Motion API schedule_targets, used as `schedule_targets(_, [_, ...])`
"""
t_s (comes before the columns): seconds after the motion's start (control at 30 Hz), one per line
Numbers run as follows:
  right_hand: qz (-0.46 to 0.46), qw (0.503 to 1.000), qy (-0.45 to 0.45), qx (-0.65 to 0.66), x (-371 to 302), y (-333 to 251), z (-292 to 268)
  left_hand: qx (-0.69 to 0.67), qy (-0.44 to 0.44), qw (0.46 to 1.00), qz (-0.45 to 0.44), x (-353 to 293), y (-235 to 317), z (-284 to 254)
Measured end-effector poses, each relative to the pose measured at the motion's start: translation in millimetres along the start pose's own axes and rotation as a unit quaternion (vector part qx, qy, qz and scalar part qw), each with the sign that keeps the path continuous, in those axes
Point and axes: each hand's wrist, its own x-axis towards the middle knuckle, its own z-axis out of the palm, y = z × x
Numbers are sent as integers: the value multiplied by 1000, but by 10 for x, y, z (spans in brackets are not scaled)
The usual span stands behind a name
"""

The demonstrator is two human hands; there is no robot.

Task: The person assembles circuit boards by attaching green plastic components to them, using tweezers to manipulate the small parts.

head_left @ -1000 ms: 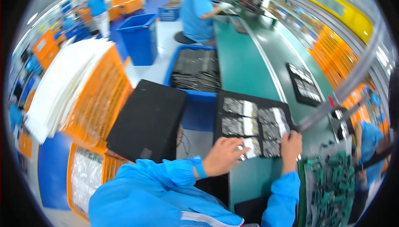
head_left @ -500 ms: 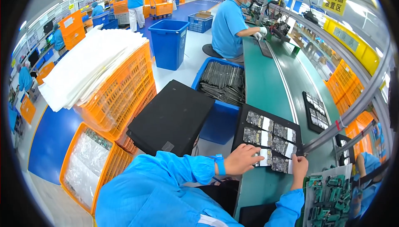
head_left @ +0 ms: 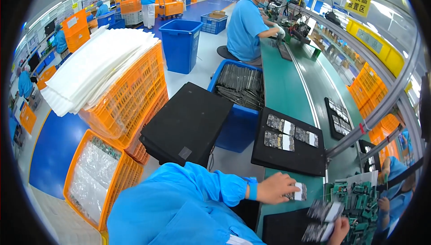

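One board (head_left: pixel 298 192) lengthwise left-right

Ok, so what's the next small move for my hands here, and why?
Probably set the board in the left hand down beside the stack in the right hand. The left hand pinches one small board above the green bench; the black tray keeps three boards, the rest bare.
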Motion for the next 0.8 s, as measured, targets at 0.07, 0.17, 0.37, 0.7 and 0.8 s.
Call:
schedule_targets(0.07, [132,989,-65,31,-627,-1024,146,-28,3,1000,10,4,79,210])
schedule_targets(0.17, [228,967,-109,41,-1194,-1036,-5,-70,-39,995,57,131,341,471])
schedule_targets(0.37, [172,981,-35,-81,-1686,-549,116,-41,-78,989,122,164,661,1025])
schedule_targets(0.7, [81,954,-46,-284,-1800,-809,278,-62,-101,980,158,-57,856,1007])
schedule_targets(0.8, [24,898,-42,-438,-1811,-1228,381,-31,-128,973,187,7,999,930])
